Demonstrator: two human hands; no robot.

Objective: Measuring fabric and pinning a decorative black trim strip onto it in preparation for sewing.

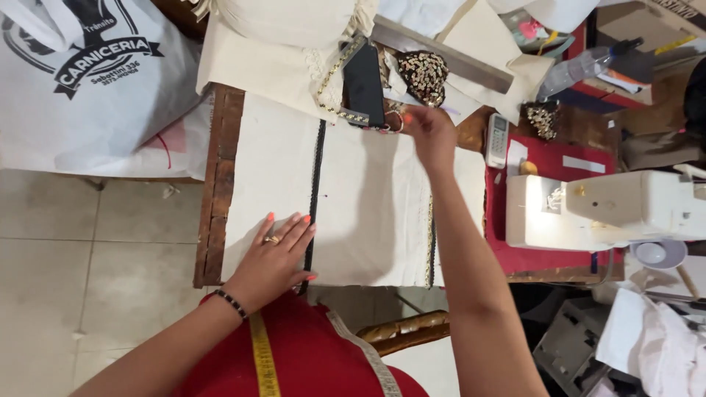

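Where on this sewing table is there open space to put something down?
Free: the cream cloth between the black trim strip and the gold-edged trim, and left of the black strip above the left hand. Crowded: the far edge around the right hand, black phone and beaded pieces.

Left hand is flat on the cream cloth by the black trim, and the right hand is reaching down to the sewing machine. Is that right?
Not quite. The left hand does lie flat on the cream cloth by the black trim, but the right hand reaches to the far edge of the cloth, near the black phone, not the sewing machine. The head view shows it.
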